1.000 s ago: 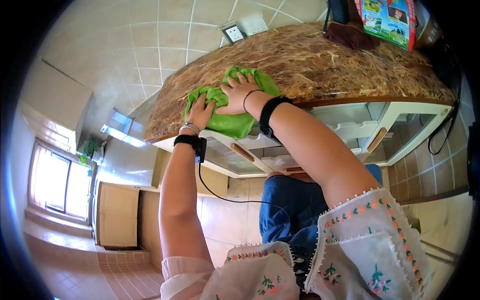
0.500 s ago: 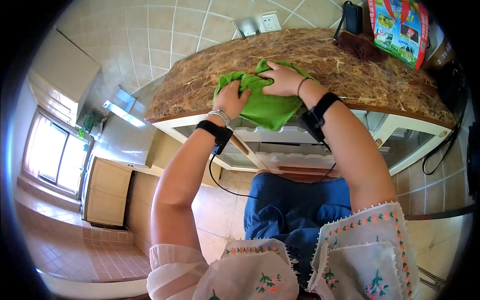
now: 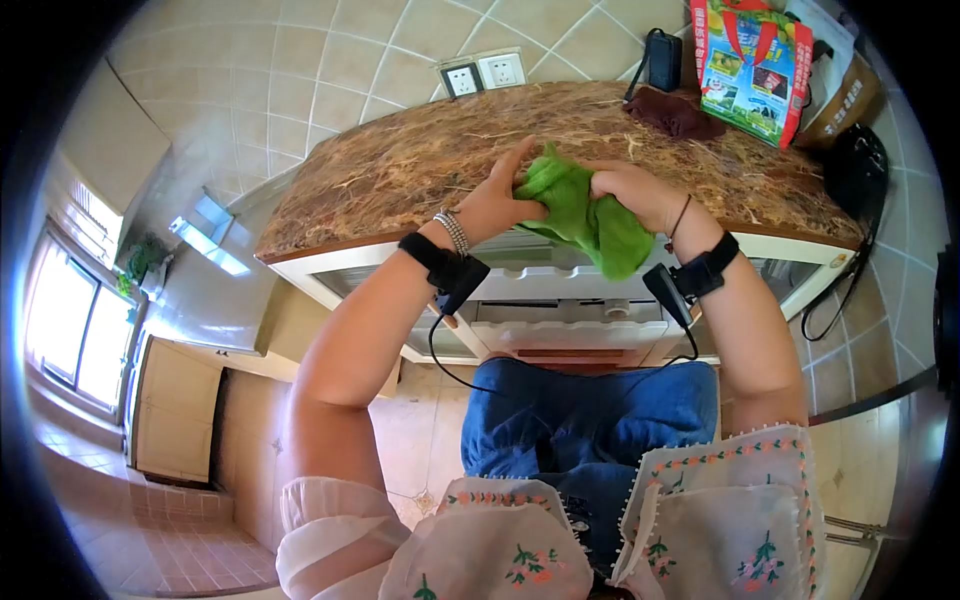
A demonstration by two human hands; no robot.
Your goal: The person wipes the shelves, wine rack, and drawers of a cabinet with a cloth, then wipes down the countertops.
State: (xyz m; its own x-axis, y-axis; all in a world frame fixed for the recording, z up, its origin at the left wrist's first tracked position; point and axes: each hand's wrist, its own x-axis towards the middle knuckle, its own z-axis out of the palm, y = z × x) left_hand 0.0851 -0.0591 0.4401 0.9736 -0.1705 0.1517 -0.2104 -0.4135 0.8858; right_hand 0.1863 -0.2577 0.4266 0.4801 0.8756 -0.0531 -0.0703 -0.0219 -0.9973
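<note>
A green cloth is bunched between my hands at the front edge of the brown marble-patterned countertop, and its lower part hangs over that edge. My right hand is closed around the cloth's right side. At its left side, my left hand has its fingers stretched out and apart, with the thumb touching the cloth. Some fingertips of both hands are hidden by the fabric. Each wrist wears a black strap with a small device and a cable.
At the back right of the counter stand a colourful shopping bag, a dark brown cloth and a black case. A black bag with a hanging strap is farther right. Wall sockets sit behind; below are white cabinet drawers.
The green cloth has gone from spread under both palms to bunched up. My right hand has closed around it, while my left hand has spread its fingers. The view has shifted slightly right.
</note>
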